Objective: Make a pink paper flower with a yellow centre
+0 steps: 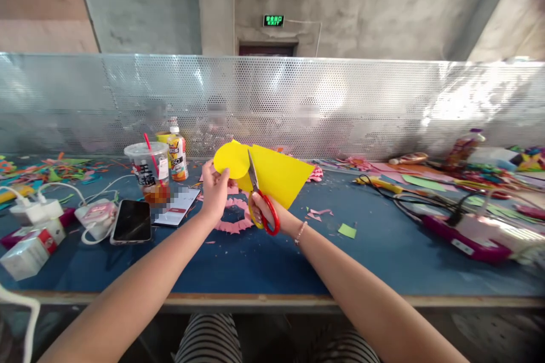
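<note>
My left hand (216,188) pinches a sheet of yellow paper (279,170) by its rounded, partly cut-out left end. In my right hand (266,210) are red-handled scissors (268,215), their blades pointing up and away from me at the paper. The blades lie at the edge between the round part and the larger angular part of the sheet, which extends to the right above my right wrist. Below the paper, a ring of pink paper (236,224) with a jagged edge lies on the blue table (272,269), partly hidden by my hands.
On the left are a plastic cup with a red straw (149,170), a drink bottle (177,153), a phone (131,221) and chargers (36,210). Paper scraps (348,231), cables and a purple power strip (466,241) lie on the right. A perforated metal screen (272,91) stands behind.
</note>
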{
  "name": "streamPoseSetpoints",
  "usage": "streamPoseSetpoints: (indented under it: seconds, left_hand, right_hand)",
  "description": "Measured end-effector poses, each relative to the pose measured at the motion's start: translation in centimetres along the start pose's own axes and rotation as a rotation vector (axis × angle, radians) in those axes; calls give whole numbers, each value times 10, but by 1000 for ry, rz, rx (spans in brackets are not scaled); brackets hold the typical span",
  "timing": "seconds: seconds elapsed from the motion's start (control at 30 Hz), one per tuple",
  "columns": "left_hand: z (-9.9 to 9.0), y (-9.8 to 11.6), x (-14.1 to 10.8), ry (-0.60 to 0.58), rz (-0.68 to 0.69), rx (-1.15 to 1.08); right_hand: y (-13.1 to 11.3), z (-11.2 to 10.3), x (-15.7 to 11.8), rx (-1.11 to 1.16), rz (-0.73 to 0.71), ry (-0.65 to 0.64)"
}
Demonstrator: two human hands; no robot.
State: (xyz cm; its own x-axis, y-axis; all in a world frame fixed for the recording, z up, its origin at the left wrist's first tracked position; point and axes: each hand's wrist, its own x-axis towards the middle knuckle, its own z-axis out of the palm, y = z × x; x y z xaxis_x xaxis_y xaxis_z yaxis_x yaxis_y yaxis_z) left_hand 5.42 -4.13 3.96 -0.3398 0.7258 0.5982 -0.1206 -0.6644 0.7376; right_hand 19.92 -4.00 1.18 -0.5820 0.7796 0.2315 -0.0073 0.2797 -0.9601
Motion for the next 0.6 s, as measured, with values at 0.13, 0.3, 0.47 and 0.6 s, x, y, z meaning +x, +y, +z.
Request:
streamPoseSetpoints:
  seconds: [0.13,0.3,0.47,0.6]
  left_hand:
    - [2,-3,-5,-102,4,63]
    - [6,-4,-14,-142,12,111]
    - [3,2,-10,-144,-55,79]
    - [-2,3,-4,-79,-42,93]
  right_hand:
    - [-1,4,-1,141,37,-21]
    - [-5,7,-2,277,-15,-15]
    - [0,3,0,133,38,-42]
    - [3,2,0,88,42,-100]
